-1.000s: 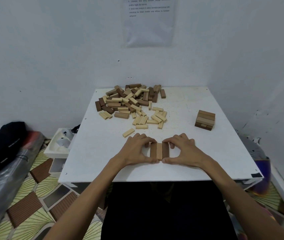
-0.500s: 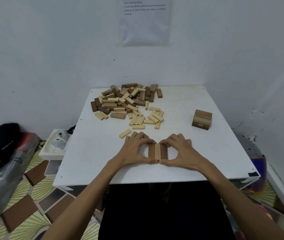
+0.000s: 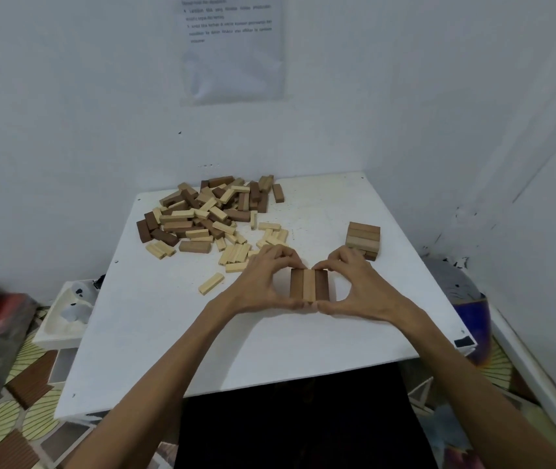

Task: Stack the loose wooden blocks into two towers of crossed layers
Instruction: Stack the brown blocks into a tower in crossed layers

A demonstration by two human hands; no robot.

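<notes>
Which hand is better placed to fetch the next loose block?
Probably left: the left hand lies nearer the stray light block and the pile; the right hand is across the three-block row.

A sheet of paper fixed to the white wall carries several lines of small dark print. The print is too blurred for any word or number to be made out. No legible lettering appears elsewhere.

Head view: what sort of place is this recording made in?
Likely a makeshift corner of a home room, not a lab: a white table pushed against white walls, a printed sheet on the wall above it, and a patterned floor mat beside it.
</notes>
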